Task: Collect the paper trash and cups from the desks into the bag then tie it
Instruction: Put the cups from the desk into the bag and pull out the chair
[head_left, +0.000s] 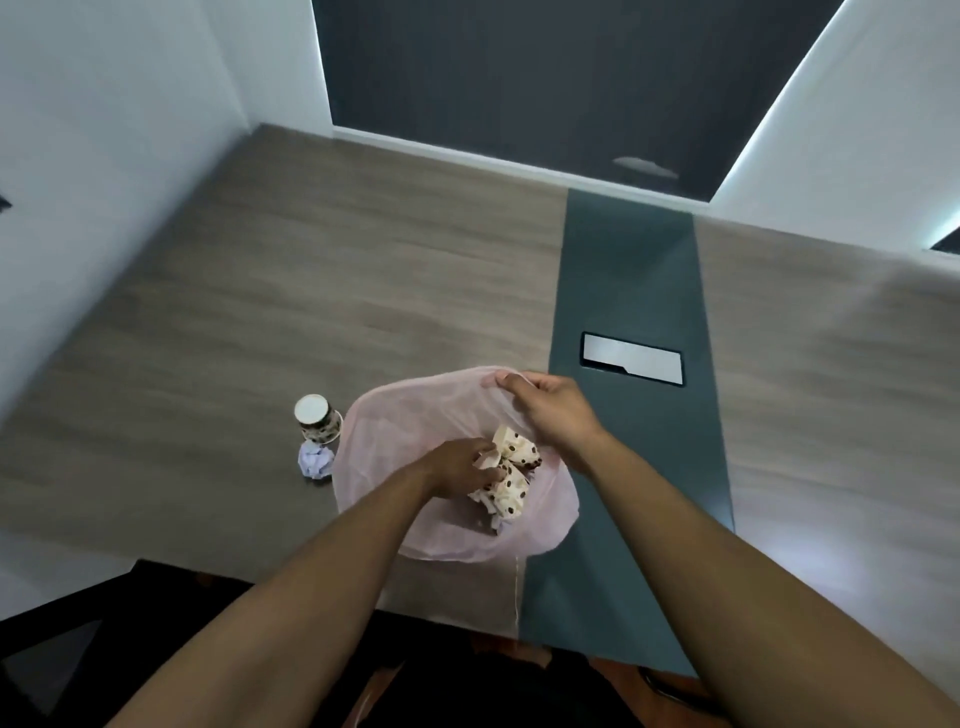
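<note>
A thin pink plastic bag (384, 441) stands open on the wooden desk (311, 291). My right hand (550, 410) pinches the bag's far rim and holds it up. My left hand (462, 467) reaches inside the bag and grips crushed dotted paper cups (514, 467) that lie among paper scraps. Left of the bag a dotted paper cup (318, 420) stands upside down on the desk. A crumpled white paper ball (316, 462) lies just in front of that cup, touching the bag's side.
A dark green strip (628, 270) runs across the desk with a silver cable hatch (631, 358) right of the bag. White partition walls stand left and right. A black chair (78, 623) sits below the desk's near edge.
</note>
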